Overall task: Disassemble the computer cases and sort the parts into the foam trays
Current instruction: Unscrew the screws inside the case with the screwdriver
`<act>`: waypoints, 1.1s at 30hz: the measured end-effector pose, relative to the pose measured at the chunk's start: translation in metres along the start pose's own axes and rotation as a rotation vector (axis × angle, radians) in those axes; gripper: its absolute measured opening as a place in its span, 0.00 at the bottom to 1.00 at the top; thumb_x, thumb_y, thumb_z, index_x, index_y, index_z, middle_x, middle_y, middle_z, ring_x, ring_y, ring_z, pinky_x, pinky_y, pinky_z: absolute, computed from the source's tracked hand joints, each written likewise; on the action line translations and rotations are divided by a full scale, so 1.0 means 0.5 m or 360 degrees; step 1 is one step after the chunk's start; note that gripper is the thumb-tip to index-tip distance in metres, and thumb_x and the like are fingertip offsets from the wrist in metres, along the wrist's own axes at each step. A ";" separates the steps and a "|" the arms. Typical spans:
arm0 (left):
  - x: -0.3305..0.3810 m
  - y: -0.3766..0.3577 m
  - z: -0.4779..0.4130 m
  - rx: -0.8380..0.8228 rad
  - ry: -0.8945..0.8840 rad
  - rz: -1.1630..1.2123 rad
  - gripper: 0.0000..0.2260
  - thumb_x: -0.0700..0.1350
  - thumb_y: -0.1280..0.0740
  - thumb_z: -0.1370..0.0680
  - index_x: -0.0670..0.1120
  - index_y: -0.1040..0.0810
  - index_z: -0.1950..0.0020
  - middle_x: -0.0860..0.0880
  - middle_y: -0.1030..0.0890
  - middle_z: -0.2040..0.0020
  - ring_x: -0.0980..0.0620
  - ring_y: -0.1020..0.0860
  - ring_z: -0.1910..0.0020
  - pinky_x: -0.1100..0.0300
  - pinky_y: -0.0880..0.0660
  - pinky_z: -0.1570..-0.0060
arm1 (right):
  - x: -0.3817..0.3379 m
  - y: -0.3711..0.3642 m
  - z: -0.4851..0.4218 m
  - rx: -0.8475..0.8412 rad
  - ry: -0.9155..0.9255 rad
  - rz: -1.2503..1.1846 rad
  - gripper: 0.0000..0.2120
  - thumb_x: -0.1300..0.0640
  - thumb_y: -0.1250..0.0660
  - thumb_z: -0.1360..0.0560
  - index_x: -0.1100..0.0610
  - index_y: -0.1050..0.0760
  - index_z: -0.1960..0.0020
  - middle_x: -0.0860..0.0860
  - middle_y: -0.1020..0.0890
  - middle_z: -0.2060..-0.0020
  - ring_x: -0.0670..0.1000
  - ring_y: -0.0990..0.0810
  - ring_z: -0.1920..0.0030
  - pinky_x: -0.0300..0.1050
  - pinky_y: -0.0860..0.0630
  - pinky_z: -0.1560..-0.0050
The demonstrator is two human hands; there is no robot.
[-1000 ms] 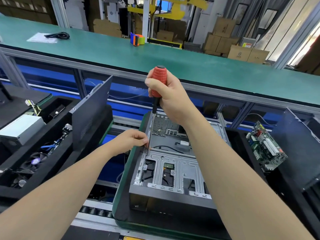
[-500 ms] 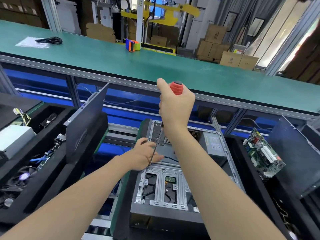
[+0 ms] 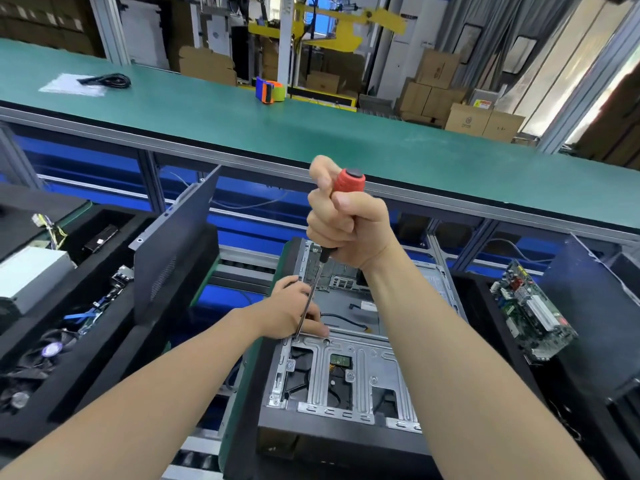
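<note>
Right hand [image 3: 346, 226] is fisted tight round the red handle of the screwdriver [image 3: 349, 181], thumb up beside the cap. The shaft runs down and slightly left, near upright. Its tip sits on the top-left corner of the metal drive bracket in the open computer case [image 3: 346, 379], directly below the right hand. Left hand [image 3: 294, 313] is at the tip end, fingers stretched along the case metal behind the lower shaft and touching it. Pinching or just steadying, can't tell. The case lies flat, open side up, on a green-edged pallet [image 3: 242, 393] between both forearms.

Left foam tray [image 3: 104, 358] holds fans, cables and a white power supply [image 3: 27, 278], with a grey side panel [image 3: 173, 258] leaning upright in it. Right foam tray [image 3: 478, 306] holds a green motherboard [image 3: 530, 313]. Green bench [image 3: 242, 126] runs beyond.
</note>
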State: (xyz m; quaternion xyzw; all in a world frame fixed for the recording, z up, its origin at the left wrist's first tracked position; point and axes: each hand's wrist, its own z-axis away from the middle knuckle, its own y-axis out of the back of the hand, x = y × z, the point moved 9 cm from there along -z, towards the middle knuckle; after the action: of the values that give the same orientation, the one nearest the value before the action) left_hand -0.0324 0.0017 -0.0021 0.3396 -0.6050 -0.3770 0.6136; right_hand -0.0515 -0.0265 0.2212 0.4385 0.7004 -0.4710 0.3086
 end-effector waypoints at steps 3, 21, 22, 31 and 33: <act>-0.002 0.004 0.002 0.0063 0.0002 0.0022 0.19 0.69 0.34 0.24 0.56 0.15 0.53 0.58 0.21 0.52 0.62 0.36 0.32 0.62 0.64 0.27 | -0.010 0.030 0.008 0.0372 0.0092 0.0332 0.11 0.61 0.30 0.22 0.55 0.34 0.52 0.52 0.28 0.71 0.50 0.34 0.75 0.44 0.36 0.71; 0.004 0.004 0.010 -0.0062 0.0046 -0.0013 0.19 0.69 0.36 0.22 0.56 0.23 0.61 0.54 0.23 0.51 0.62 0.35 0.38 0.59 0.61 0.25 | -0.042 0.021 0.036 0.1460 0.0389 0.1005 0.21 0.54 0.27 0.20 0.57 0.33 0.66 0.58 0.34 0.72 0.55 0.38 0.74 0.47 0.36 0.72; 0.003 0.002 0.007 -0.0055 0.0044 -0.0021 0.20 0.71 0.37 0.23 0.56 0.22 0.60 0.54 0.22 0.50 0.62 0.35 0.35 0.60 0.62 0.26 | -0.038 0.026 0.027 0.1302 0.0339 0.0930 0.20 0.57 0.28 0.20 0.57 0.33 0.65 0.56 0.35 0.73 0.53 0.39 0.76 0.43 0.38 0.74; -0.003 0.003 0.003 0.0024 0.0063 0.0024 0.26 0.78 0.42 0.29 0.56 0.24 0.65 0.59 0.23 0.56 0.62 0.34 0.36 0.59 0.61 0.27 | 0.007 -0.031 -0.014 -0.0209 0.0012 0.0086 0.12 0.57 0.26 0.25 0.55 0.27 0.63 0.50 0.35 0.76 0.46 0.42 0.80 0.37 0.47 0.78; -0.001 0.003 0.004 0.0034 0.0061 0.0039 0.28 0.79 0.43 0.30 0.56 0.23 0.64 0.59 0.22 0.56 0.62 0.34 0.35 0.59 0.60 0.27 | 0.006 -0.038 -0.012 -0.0259 0.0047 0.0016 0.07 0.56 0.25 0.23 0.57 0.23 0.54 0.50 0.34 0.75 0.46 0.43 0.80 0.38 0.46 0.78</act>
State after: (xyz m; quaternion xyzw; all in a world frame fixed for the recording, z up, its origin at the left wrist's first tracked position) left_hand -0.0344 0.0029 -0.0008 0.3459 -0.6012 -0.3564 0.6260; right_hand -0.0701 -0.0234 0.2282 0.4222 0.7387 -0.4046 0.3352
